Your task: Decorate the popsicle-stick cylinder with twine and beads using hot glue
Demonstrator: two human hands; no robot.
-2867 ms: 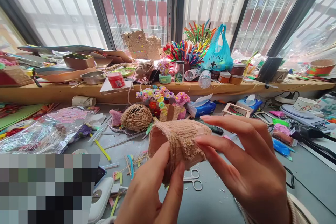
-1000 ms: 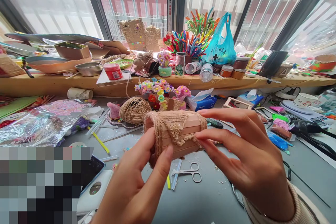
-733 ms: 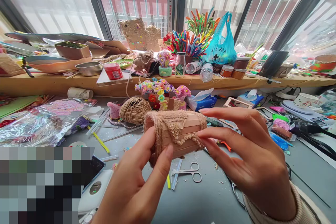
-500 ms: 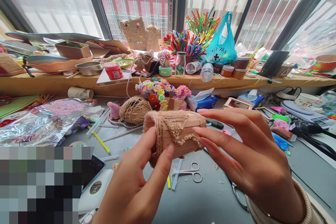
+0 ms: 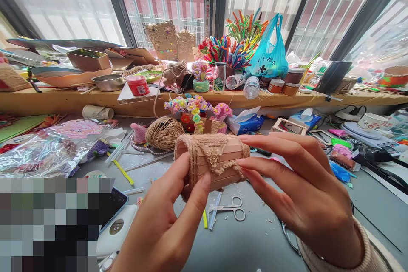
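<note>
A small cylindrical pot (image 5: 223, 165) of flat wooden sticks lies sideways in the air over the desk, its open end to the left. Twine wraps both its ends, and a braided triangle of twine with tiny pale beads decorates its side. My left hand (image 5: 168, 212) grips the left rim, fingers inside the opening and thumb on the outer wall. At the other end, my right hand (image 5: 302, 182) holds the pot with extended fingertips; its thumb is hidden. Small scissors (image 5: 234, 208) lie beneath on the grey desk.
A ball of twine (image 5: 165, 133), crocheted flowers (image 5: 194, 108) and a tissue pack (image 5: 245, 122) sit behind the pot. Dark-handled scissors (image 5: 288, 236) lie partly under my right wrist. A white device (image 5: 116, 231) rests at left, a kitchen scale (image 5: 363, 131) at right.
The fingertips of my right hand have shifted very slightly on the pot's right end. The pot and my left hand look almost the same.
</note>
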